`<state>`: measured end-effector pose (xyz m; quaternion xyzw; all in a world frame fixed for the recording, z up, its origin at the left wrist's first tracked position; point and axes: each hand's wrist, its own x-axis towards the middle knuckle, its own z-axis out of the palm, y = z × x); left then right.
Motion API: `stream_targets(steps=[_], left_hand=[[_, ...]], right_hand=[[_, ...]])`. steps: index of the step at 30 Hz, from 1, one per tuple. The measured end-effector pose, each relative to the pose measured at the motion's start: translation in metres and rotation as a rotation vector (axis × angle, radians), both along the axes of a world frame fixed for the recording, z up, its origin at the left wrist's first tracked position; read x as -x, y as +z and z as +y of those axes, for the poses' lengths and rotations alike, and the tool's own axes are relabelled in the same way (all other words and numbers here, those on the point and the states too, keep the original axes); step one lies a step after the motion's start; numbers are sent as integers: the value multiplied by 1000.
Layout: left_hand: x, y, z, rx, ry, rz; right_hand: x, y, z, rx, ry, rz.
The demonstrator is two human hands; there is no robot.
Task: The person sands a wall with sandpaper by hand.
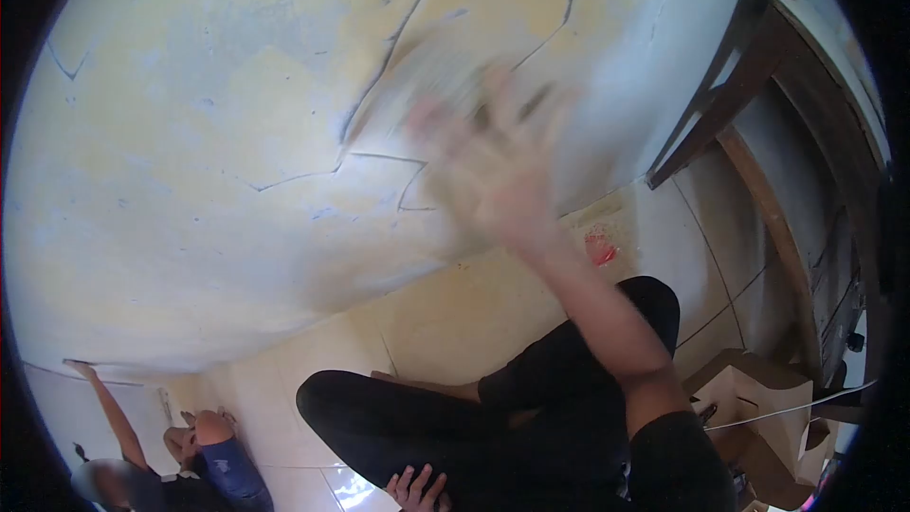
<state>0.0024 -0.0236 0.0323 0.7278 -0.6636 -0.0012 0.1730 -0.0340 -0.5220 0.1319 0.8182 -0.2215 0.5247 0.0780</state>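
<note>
My right hand (493,166) is raised against the pale, patchy wall (275,104), smeared by motion. A pale, flat blur shows by its fingers; I cannot make out whether it is a held thing. Dark cracks run through the wall surface to the left of this hand and above it. Low in the view, my left hand (417,488) lies with its fingers a little apart on my black-clothed leg (408,427), and nothing shows in it.
A person (118,485) at the lower left reaches a hand to the wall. Dark wooden framework (758,66) stands at the right, above an open cardboard box (758,398). A red patch (600,245) lies on the tiled floor (294,417) near the wall's foot.
</note>
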Motion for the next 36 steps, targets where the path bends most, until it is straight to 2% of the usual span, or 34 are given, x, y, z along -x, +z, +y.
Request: stream_targets(steps=[2,5,7,9,11,13,16,19,22,25,28,30,33,36], left_hand=[[0,2,2,0,6,-12],[1,-3,1,8,3,-9],[1,-2,0,-6,-2,-11],[0,3,-3,-33,-9,-9],[-1,4,-5,-47,-14,-1],[2,6,0,-51,-1,-1],[2,-5,2,-20,4,-7],[0,-5,0,-13,-2,3],[-3,-2,-2,-15,-20,-6],[0,-5,1,-7,8,1],[2,-5,1,3,6,-4],[-1,-9,3,15,-6,-5],[-2,-5,0,4,-16,-15],[-1,-4,5,4,2,-6]], right_hand=[[23,31,-26,-99,-141,-200],[27,38,-31,-64,-387,-240],[6,14,0,-115,-151,-107],[-8,-4,14,-14,18,39],[-6,-7,10,-4,-6,65],[16,29,-12,-75,-205,-9],[27,39,-37,-119,-334,-348],[1,2,-2,-67,-154,-127],[4,6,9,-5,-32,47],[28,37,-35,-103,-73,-356],[26,32,-35,-77,-221,-357],[4,7,0,-126,-185,-123],[-11,-18,14,66,14,97],[14,22,-17,22,-272,-65]])
